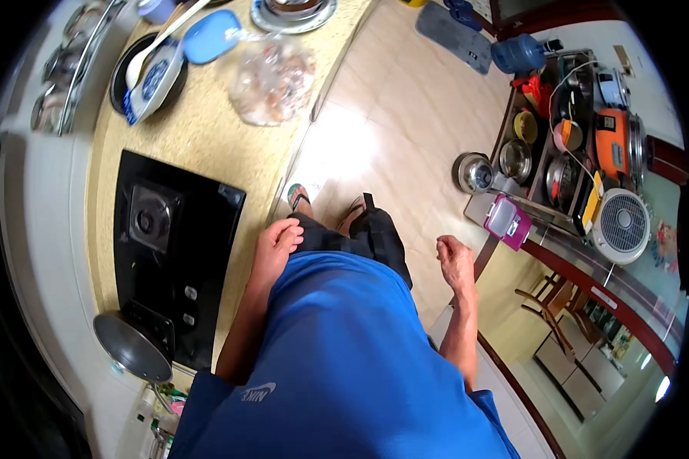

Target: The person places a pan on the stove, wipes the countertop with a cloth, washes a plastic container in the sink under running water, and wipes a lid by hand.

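Observation:
My left hand [278, 243] hangs at my left thigh, beside the counter edge, with its fingers loosely curled together and nothing seen in them. Closest to it is the black gas stove [214, 252] set into the counter. On my other side, my right hand [457, 262] hangs over the floor, its fingers bent in and no object showing. A grey pan [134, 348] stands at the stove's near end. Farther along the counter [199, 130] lie a clear plastic bag [272, 80] with unclear contents, a blue lid-like piece [210, 37] and a blue-and-white dish [157, 76] holding a white spoon [139, 65].
To the right, a shelf holds several pots and bowls, including a steel pot [516, 159], an orange appliance [612, 141] and a round white fan-like device [620, 226]. A purple container [507, 222] sits at its corner. Another steel pot [475, 174] and a blue water bottle [519, 53] are nearby.

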The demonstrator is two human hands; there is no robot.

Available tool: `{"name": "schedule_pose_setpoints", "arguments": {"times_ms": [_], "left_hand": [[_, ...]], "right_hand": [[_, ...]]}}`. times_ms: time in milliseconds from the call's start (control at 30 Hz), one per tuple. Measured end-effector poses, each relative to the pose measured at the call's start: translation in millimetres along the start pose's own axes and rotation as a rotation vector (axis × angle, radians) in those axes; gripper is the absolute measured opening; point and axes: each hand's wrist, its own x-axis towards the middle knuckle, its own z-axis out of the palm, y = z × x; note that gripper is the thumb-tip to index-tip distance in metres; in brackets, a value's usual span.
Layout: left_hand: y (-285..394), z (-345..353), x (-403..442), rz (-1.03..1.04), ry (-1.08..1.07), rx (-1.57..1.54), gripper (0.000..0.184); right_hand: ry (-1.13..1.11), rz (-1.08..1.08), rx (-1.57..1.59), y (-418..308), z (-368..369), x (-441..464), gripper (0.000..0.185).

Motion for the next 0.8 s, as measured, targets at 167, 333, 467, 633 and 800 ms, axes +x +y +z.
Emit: {"name": "schedule_pose_setpoints", "arguments": {"times_ms": [167, 333, 467, 633, 800], "left_hand": [[30, 51, 46, -0.065, -0.012, 0.054, 0.031], [93, 139, 85, 0.001, 0.044, 0.099, 0.031], [135, 208, 107, 0.027, 0.05, 0.066, 0.032], [175, 256, 145, 0.016, 0.002, 0.153, 0.033], [219, 280, 193, 0.047, 0.007, 0.127, 0.034]], "right_hand": [[0.014, 0.139, 0.106, 31, -34, 43, 0.015], [-0.051, 0.034, 0.099, 101, -68, 126, 0.017], [-0.091, 0.07, 0.154, 107, -129, 188, 0.014], [0.017, 0.028, 0.141, 119, -186, 254, 0.015], [0.03, 0.043, 0.135, 100, -219, 315, 0.015]]}}
